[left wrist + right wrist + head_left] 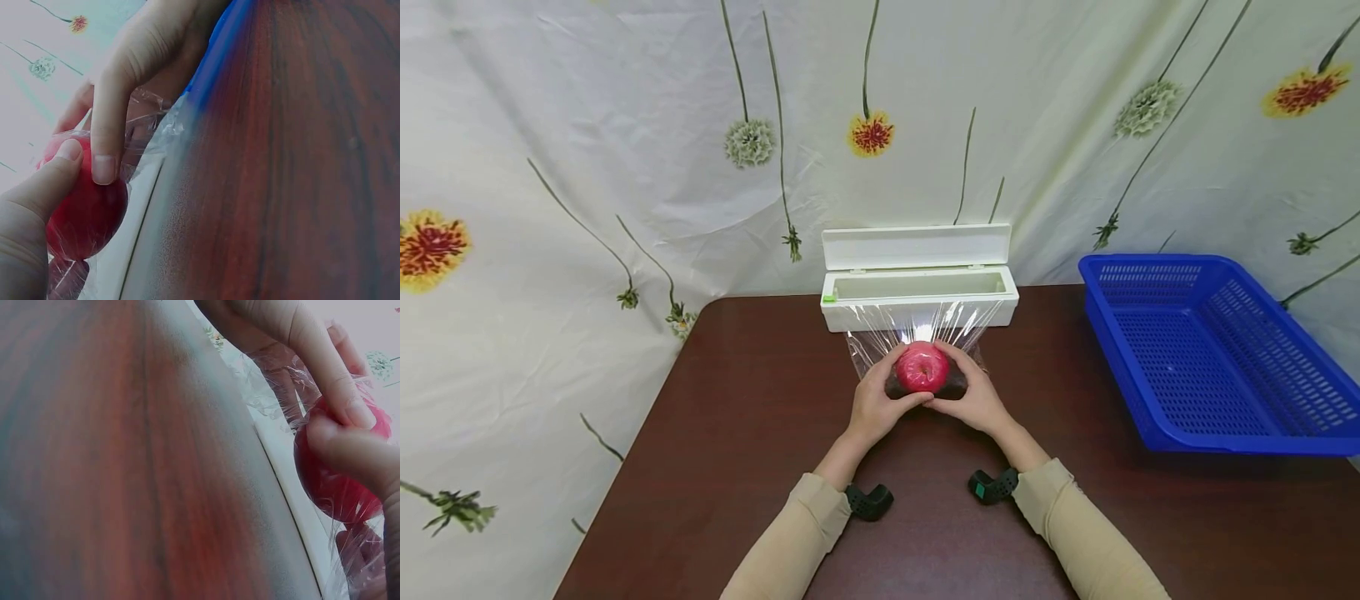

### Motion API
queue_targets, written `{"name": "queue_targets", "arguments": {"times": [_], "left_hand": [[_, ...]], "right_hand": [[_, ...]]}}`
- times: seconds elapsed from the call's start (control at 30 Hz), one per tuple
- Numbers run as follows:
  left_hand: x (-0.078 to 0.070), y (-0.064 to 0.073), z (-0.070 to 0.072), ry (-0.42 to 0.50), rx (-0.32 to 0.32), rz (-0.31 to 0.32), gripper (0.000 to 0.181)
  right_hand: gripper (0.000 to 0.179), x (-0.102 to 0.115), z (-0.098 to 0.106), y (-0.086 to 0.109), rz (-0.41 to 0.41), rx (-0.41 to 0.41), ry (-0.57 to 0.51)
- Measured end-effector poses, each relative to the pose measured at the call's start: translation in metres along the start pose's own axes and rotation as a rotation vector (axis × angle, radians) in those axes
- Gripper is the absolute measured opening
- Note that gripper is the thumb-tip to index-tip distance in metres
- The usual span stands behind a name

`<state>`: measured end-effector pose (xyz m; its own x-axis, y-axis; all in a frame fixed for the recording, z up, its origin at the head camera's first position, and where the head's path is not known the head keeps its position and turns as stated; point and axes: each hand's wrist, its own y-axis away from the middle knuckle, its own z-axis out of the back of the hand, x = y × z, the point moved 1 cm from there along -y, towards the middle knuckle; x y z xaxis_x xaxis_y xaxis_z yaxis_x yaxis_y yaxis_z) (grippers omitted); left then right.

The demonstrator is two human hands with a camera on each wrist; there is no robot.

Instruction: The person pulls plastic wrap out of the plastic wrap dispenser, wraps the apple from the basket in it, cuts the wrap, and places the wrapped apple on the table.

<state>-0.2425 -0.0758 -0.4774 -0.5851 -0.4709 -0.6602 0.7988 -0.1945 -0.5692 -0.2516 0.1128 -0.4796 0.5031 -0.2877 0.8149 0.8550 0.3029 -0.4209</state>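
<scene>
A red apple (922, 367) is held between both hands above the table, with clear plastic wrap (958, 329) drawn over it. My left hand (880, 400) grips its left side, thumb in front and fingers behind. From the other side my right hand (973, 398) grips it likewise, and the two thumbs meet at the near side. Wrap stretches in creases from the apple back to a white wrap dispenser box (917, 313), whose lid (917, 248) stands raised. Both wrist views show the thumbs pressing the film-covered apple (94, 212).
A blue plastic basket (1123, 367) stands at the right of the dark brown wooden table (722, 433). Behind the table hangs a white flowered cloth (647, 125). Each wrist carries a black band device (868, 502).
</scene>
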Motion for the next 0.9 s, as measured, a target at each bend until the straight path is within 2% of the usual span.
{"name": "queue_targets", "arguments": {"times": [0.07, 0.17, 0.27, 0.33, 0.5, 0.6, 0.83, 0.9], "left_hand": [[0.0, 0.0, 0.0, -0.001, -0.004, -0.009, 0.079], [-0.001, 0.0, 0.001, 0.008, -0.005, -0.021, 0.079], [-0.003, 0.001, 0.002, 0.048, -0.001, -0.018, 0.077], [-0.003, 0.001, 0.002, 0.072, 0.012, -0.01, 0.078], [-0.003, 0.001, 0.004, 0.107, 0.057, 0.002, 0.083], [-0.004, 0.001, 0.006, 0.131, 0.087, -0.003, 0.085], [-0.036, -0.001, 0.024, 0.207, 0.103, -0.027, 0.074], [-0.033, -0.001, 0.024, 0.213, 0.101, -0.034, 0.073]], "right_hand": [[0.081, 0.004, 0.001, 0.0, 0.006, -0.012, 0.005], [0.075, 0.022, 0.003, 0.001, 0.004, -0.021, 0.022], [0.072, 0.037, 0.007, 0.003, 0.012, -0.014, 0.051], [0.072, 0.033, 0.007, 0.003, 0.006, -0.017, 0.074], [0.077, 0.006, 0.005, 0.002, -0.008, -0.028, 0.073], [0.079, 0.002, 0.006, 0.002, -0.011, -0.03, 0.061], [0.08, 0.006, 0.007, 0.001, -0.06, -0.041, 0.054], [0.08, 0.007, 0.007, 0.001, -0.066, -0.04, 0.049]]}}
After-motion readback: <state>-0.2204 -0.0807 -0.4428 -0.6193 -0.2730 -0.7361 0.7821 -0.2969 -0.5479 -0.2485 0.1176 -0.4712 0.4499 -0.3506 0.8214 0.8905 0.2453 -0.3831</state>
